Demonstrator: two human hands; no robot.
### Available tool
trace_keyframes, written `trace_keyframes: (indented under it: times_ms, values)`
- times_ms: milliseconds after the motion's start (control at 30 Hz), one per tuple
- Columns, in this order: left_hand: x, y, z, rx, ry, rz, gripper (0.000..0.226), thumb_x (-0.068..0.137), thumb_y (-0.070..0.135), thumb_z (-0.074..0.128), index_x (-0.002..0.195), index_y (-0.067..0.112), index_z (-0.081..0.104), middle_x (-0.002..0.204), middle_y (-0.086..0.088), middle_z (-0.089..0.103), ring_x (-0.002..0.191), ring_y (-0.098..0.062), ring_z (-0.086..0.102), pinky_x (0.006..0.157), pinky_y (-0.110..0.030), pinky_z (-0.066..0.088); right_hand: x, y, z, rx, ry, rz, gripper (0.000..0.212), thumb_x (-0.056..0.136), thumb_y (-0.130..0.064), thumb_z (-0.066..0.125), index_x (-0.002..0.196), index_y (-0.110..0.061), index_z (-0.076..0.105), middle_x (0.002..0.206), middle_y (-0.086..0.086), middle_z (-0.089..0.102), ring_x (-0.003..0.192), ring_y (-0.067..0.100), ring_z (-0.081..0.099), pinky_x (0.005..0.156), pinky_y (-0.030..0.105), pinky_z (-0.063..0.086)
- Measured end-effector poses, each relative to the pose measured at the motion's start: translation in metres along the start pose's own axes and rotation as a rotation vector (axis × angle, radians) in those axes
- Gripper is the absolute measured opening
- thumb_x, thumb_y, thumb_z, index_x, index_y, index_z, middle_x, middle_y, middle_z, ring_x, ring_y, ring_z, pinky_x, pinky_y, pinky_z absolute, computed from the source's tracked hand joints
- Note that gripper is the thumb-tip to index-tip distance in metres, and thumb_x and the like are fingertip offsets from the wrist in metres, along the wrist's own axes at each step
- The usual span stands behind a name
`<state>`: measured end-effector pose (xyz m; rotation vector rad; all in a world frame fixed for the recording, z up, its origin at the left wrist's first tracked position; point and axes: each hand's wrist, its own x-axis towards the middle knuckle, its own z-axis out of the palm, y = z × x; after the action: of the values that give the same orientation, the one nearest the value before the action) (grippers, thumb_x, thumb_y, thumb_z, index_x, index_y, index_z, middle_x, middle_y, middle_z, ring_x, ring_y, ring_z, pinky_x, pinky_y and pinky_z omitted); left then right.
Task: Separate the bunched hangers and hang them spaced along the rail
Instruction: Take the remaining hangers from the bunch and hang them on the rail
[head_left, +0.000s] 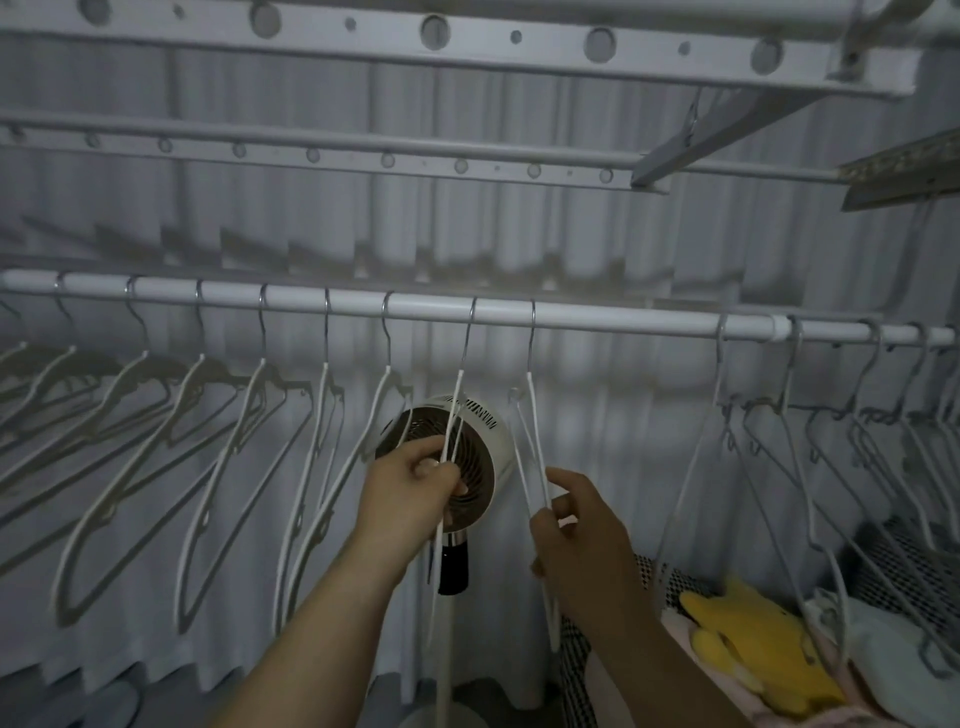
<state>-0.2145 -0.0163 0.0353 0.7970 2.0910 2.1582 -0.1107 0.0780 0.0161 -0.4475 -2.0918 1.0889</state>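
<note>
Obs. Two white hangers are in work.

- Left-held hanger (458, 395): hooked on the rail (623, 323) directly above the fan (475, 457), with its wires hanging across the fan's grille.
- Left hand (410, 488): in front of the fan, fingers curled tight round those wires.
- Right-held hanger (531, 447): hooked on the rail just right of the fan's top, with its body hanging beside the fan's right edge.
- Right hand (576, 535): below and right of the fan, thumb and fingers pinching the lower wires, index finger partly extended.
- The two hooks sit near each other, apart.

Left of the fan, the spaced hangers (254, 382) hang along the rail at roughly even gaps. Right of the fan, past a bare stretch of rail, the grey hangers (790, 358) sit closer together and their bodies overlap. How tightly they bunch at the frame edge I cannot tell.

Step (judgement): spacing is at about mid-rail, with both hands setting the gap between these two hangers. The left side looks done and the grey group is not yet spread.

Next move calls for:
- sliding the right-held hanger's hook along the rail, away from the fan, to match the left-side gap;
- keeping its wires untwisted;
- letting go and reaching for the nearest grey hanger.

Beyond: a curtain (597, 234) behind the fan, and a yellow soft toy (753, 639) low to the fan's right.
</note>
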Motion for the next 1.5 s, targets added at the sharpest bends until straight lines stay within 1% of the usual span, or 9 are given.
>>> trace_keyframes:
  times_ms: [367,500,700,833,967,1100,1233,1333,1500]
  values:
    - [0.002,-0.002,-0.007,0.002,0.02,0.016,0.037,0.082,-0.002,0.049,0.116,0.003,0.061,0.058,-0.006,0.059,0.028,-0.002,0.041,0.032,-0.009,0.031,0.001,0.006,0.012,-0.003,0.043,-0.007,0.04,0.091,-0.009,0.045,0.13,-0.014,0.043,0.073,-0.01,0.047,0.062,0.007,0.047,0.071,0.032,0.05]
    - [0.002,-0.001,-0.008,0.065,0.04,-0.009,0.038,0.081,0.0,0.049,0.116,0.008,0.06,0.06,-0.004,0.06,0.031,-0.002,0.046,0.032,-0.009,0.031,0.001,0.01,0.013,-0.01,0.044,-0.042,0.04,0.093,-0.011,0.045,0.132,-0.017,0.042,0.077,-0.014,0.046,0.062,0.003,0.045,0.062,0.02,0.042]
    - [-0.002,0.002,-0.013,0.283,0.136,0.08,0.034,0.084,0.025,0.059,0.116,0.017,0.057,0.067,0.008,0.05,0.063,-0.005,0.048,0.062,-0.025,0.036,-0.004,0.011,0.007,-0.12,0.13,-0.124,0.046,0.092,-0.028,0.048,0.135,-0.017,0.036,0.11,-0.012,0.038,0.089,0.006,0.044,0.061,0.0,0.034]
    - [-0.007,0.019,-0.014,0.305,0.281,0.216,0.016,0.084,0.027,0.059,0.099,0.022,0.06,0.062,0.006,0.04,0.057,-0.01,0.042,0.054,-0.024,0.031,-0.01,0.007,-0.01,-0.177,0.183,-0.254,0.041,0.093,-0.026,0.046,0.133,-0.017,0.039,0.114,-0.015,0.037,0.07,-0.004,0.05,0.064,-0.004,0.036]
    - [-0.017,0.042,0.007,0.165,0.193,0.328,0.017,0.084,0.017,0.058,0.074,0.03,0.059,0.064,0.004,0.051,0.057,-0.004,0.051,0.053,-0.009,0.039,-0.016,-0.002,-0.037,-0.126,0.276,-0.392,0.043,0.084,-0.04,0.036,0.116,-0.018,0.054,0.095,-0.029,0.042,0.079,-0.019,0.05,0.066,0.0,0.041]
    - [-0.031,0.055,0.047,0.037,0.029,0.328,0.015,0.086,0.007,0.055,0.082,0.017,0.065,0.065,0.003,0.056,0.051,0.009,0.053,0.048,-0.002,0.039,-0.014,0.005,-0.082,-0.2,0.495,-0.492,0.037,0.082,-0.028,0.038,0.105,-0.012,0.061,0.093,-0.017,0.047,0.085,-0.006,0.047,0.071,0.008,0.04]
    - [-0.041,0.056,0.101,-0.124,-0.043,0.226,0.029,0.088,0.004,0.052,0.071,0.026,0.059,0.066,0.001,0.055,0.054,-0.004,0.054,0.044,-0.006,0.044,-0.01,0.029,-0.132,-0.145,0.48,-0.244,0.027,0.09,-0.009,0.049,0.115,-0.006,0.056,0.105,-0.006,0.043,0.102,0.01,0.041,0.091,0.024,0.035]
    - [-0.045,0.052,0.14,-0.083,-0.097,0.184,0.025,0.088,0.005,0.052,0.075,0.024,0.058,0.076,0.003,0.058,0.069,-0.01,0.054,0.067,-0.019,0.05,-0.011,0.052,-0.157,-0.067,0.357,-0.066,0.035,0.091,-0.007,0.048,0.126,-0.007,0.047,0.112,-0.003,0.04,0.108,0.014,0.043,0.09,0.022,0.034]
    - [-0.047,0.041,0.187,0.163,-0.108,0.091,0.034,0.09,0.018,0.053,0.124,0.015,0.051,0.098,0.001,0.059,0.079,-0.009,0.053,0.076,-0.026,0.042,-0.01,0.073,-0.17,0.138,0.086,0.189,0.047,0.093,-0.016,0.048,0.136,-0.012,0.031,0.12,0.0,0.043,0.101,0.008,0.042,0.071,0.009,0.039]
